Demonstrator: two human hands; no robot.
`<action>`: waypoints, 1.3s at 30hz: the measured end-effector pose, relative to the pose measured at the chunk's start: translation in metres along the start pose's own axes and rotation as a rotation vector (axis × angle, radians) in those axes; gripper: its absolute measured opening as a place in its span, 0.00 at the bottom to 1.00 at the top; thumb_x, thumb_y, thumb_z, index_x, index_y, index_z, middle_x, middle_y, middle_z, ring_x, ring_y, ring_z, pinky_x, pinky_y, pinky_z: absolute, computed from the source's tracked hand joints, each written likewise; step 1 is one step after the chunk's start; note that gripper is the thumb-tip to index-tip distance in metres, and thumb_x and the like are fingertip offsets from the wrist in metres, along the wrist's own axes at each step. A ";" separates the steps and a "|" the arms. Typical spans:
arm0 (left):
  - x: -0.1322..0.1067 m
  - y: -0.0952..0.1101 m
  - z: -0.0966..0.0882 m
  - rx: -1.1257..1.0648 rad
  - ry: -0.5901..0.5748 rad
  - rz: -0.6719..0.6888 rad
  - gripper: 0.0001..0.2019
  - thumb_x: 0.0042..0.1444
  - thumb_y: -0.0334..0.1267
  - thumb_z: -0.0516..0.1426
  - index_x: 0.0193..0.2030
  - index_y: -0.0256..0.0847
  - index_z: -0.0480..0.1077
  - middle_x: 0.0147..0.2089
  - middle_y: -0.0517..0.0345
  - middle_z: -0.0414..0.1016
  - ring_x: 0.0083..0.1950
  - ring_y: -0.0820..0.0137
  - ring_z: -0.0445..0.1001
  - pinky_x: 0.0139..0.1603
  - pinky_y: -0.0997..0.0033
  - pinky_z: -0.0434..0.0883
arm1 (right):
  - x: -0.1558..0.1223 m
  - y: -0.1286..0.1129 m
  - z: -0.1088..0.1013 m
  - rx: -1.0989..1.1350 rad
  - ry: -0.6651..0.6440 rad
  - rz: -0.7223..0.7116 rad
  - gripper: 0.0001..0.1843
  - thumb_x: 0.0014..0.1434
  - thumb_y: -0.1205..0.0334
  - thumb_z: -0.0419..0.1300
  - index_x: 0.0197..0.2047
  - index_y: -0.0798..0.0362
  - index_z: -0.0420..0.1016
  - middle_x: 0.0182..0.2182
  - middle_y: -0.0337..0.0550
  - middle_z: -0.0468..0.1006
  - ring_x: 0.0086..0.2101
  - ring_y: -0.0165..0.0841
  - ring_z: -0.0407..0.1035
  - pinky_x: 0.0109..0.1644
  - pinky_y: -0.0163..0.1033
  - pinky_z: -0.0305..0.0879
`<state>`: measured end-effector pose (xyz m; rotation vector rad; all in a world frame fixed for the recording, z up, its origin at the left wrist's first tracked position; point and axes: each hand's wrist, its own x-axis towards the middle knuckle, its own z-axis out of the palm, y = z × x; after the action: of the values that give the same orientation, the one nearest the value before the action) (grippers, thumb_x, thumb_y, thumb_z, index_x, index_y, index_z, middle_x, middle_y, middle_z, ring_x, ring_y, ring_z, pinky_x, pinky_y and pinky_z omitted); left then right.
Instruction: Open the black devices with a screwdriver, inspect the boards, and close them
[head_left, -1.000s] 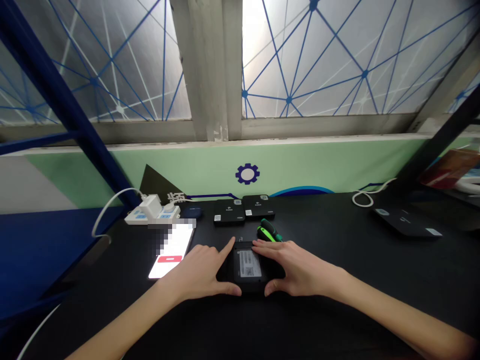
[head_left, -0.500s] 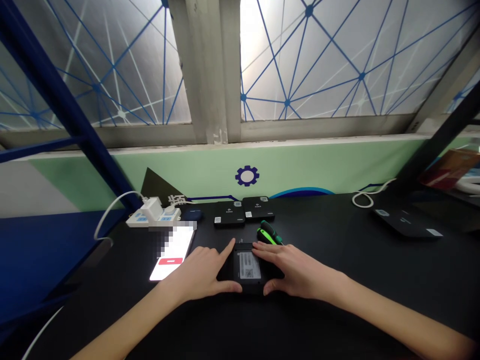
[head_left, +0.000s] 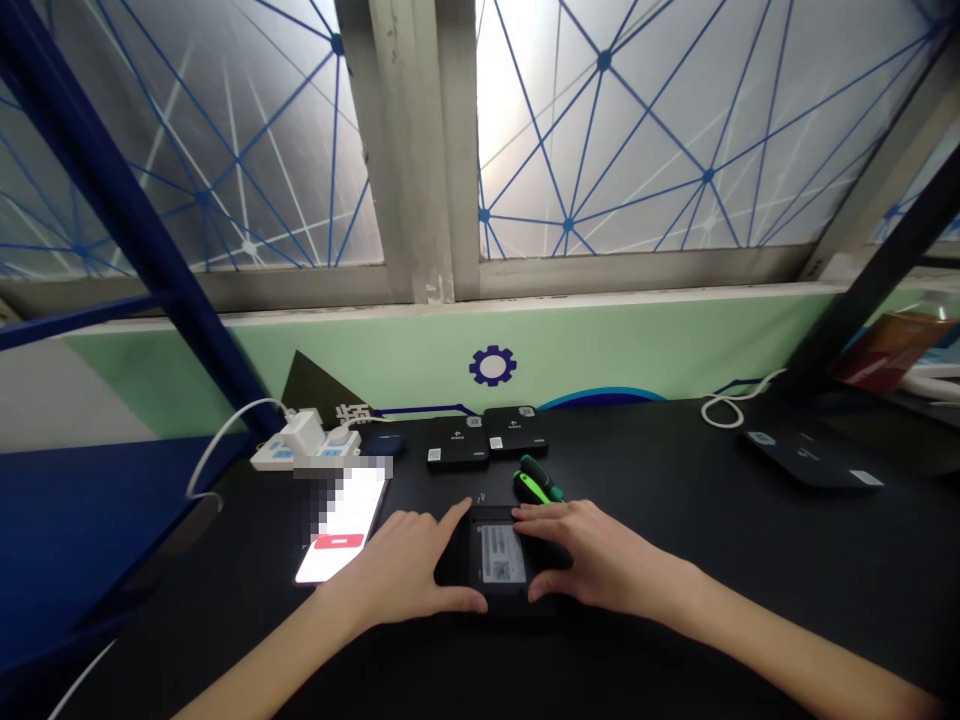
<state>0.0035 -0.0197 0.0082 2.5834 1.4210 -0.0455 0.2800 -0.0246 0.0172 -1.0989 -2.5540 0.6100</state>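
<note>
A flat black device point(head_left: 499, 558) with a white barcode label on its upper face lies on the black table point(head_left: 660, 560), and both hands are on it. My left hand point(head_left: 401, 565) holds its left side, index finger along the edge and thumb at the near edge. From the right, my right hand point(head_left: 592, 552) lies with its fingers across the top and its thumb at the near edge. Just beyond the right fingers lies a screwdriver point(head_left: 534, 484) with a green and black handle. Two tiny metal screws point(head_left: 481, 497) lie at the device's far edge.
A lit smartphone point(head_left: 341, 530) lies left of my left hand. Farther back stand two black boxes point(head_left: 457, 444), a dark blue case point(head_left: 385, 445) and a white power strip point(head_left: 300, 447) with a white cable. A similar black device point(head_left: 806, 458) lies at right.
The whole scene sits slightly lower in the view, as my head has tilted up. Both hands remain on the black device, and nothing on the table has visibly shifted.
</note>
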 end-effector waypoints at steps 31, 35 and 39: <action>0.003 0.001 -0.013 -0.056 -0.061 -0.017 0.53 0.49 0.77 0.54 0.75 0.47 0.53 0.41 0.51 0.75 0.43 0.50 0.74 0.38 0.64 0.65 | 0.001 0.028 -0.035 -0.299 0.092 0.300 0.13 0.57 0.54 0.64 0.24 0.50 0.76 0.22 0.40 0.77 0.24 0.35 0.70 0.27 0.36 0.50; 0.003 0.001 -0.013 -0.061 -0.057 -0.029 0.53 0.48 0.76 0.56 0.74 0.46 0.55 0.41 0.51 0.75 0.43 0.50 0.74 0.39 0.64 0.65 | 0.002 0.029 -0.025 -0.319 0.064 0.325 0.18 0.57 0.49 0.65 0.21 0.50 0.75 0.21 0.42 0.76 0.24 0.36 0.69 0.26 0.36 0.49; 0.003 0.001 -0.012 -0.060 -0.056 -0.030 0.53 0.48 0.77 0.56 0.73 0.46 0.56 0.41 0.51 0.74 0.44 0.49 0.74 0.39 0.64 0.65 | 0.003 0.033 -0.018 -0.281 0.064 0.350 0.20 0.57 0.47 0.65 0.21 0.50 0.73 0.21 0.42 0.75 0.22 0.35 0.68 0.26 0.36 0.49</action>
<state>0.0053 -0.0157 0.0199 2.4924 1.4198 -0.0775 0.3061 0.0032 0.0169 -1.6540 -2.4609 0.2873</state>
